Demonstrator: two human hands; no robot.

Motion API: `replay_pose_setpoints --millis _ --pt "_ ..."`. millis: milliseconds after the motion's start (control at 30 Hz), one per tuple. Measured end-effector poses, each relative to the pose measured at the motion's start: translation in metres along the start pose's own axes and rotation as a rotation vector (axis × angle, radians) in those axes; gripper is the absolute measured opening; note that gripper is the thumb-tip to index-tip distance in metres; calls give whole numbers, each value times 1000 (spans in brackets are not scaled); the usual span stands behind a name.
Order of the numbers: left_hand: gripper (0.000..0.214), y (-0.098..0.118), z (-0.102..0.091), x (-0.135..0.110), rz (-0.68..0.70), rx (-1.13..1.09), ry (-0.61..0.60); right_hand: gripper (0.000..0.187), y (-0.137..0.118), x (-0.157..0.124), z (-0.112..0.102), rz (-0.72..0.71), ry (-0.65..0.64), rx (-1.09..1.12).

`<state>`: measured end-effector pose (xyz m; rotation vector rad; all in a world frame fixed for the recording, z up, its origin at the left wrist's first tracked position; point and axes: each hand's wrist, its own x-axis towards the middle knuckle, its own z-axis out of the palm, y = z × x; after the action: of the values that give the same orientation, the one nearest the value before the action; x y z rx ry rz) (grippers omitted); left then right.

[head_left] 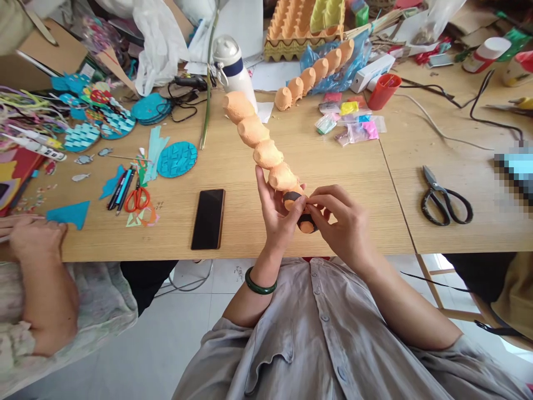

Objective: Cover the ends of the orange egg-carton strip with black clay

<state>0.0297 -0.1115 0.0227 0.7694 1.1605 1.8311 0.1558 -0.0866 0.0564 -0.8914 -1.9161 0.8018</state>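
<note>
A strip of orange egg-carton cups (268, 154) is held up over the table's front edge, slanting away to the upper left. Around its near end wraps my left hand (277, 211), with the thumb pressed along the side. Black bands circle the nearest cups. My right hand (343, 219) is closed in a pinch at the near cup, thumb and fingertips together; what lies between them is too small to make out. A second orange egg-carton strip (308, 81) lies farther back on the table.
A black phone (208, 219) lies left of my hands, large black scissors (445, 197) to the right. Beyond stand a white bottle (233, 66), a red cup (383, 91), clay packets (350, 119) and stacked egg trays (291, 28). Another person's hand (37, 239) rests at the left.
</note>
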Motion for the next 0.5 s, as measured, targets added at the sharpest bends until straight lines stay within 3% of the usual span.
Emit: replay_pose_setpoints --millis 100,300,500 --pt "119 -2 -3 1 21 -9 -3 9 -5 1 -4 119 2 206" --pt "115 -15 -10 9 19 -30 6 9 6 11 -17 574 -19 889" --pt "111 -23 -15 16 31 19 22 18 31 17 -19 747 49 1094"
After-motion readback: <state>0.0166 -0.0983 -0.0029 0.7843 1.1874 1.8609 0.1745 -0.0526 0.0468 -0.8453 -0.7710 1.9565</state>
